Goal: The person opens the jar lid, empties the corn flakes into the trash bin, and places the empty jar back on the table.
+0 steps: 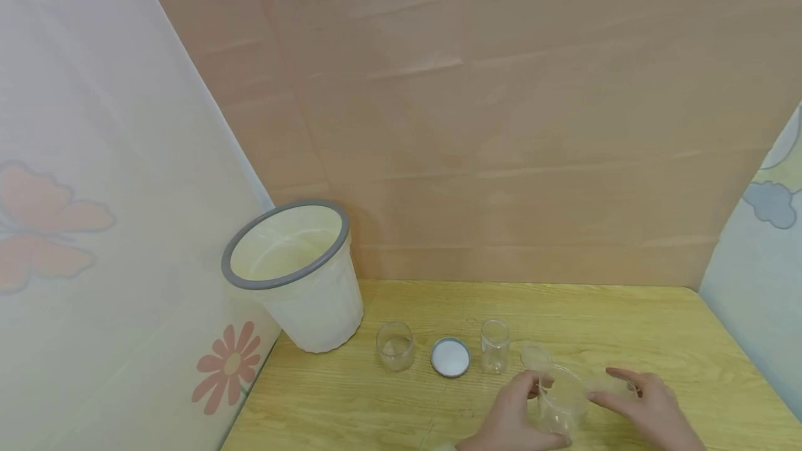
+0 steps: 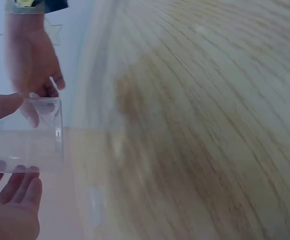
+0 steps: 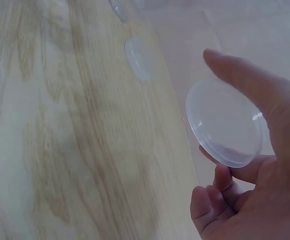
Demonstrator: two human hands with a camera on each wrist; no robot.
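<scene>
My left hand (image 1: 515, 415) grips a clear, straight-sided plastic jar (image 2: 40, 142), thumb on one side and fingers on the other; the jar sits low at the right of the head view. In the left wrist view it lies across the picture, its rim toward the right hand. My right hand (image 1: 651, 406) holds a thin, round, translucent lid (image 3: 227, 127) between thumb and fingers, a little right of the jar and apart from it. Beyond the jar, a second clear lid (image 1: 535, 356) rests on the wooden table.
Left of the jar on the table (image 1: 363, 416) stand a narrow clear glass (image 1: 495, 348) and a wider clear glass (image 1: 396, 348). Between these two lies a round white disc with a grey rim (image 1: 450, 357). A white bin (image 1: 319, 308) with a grey rim stands at the far left.
</scene>
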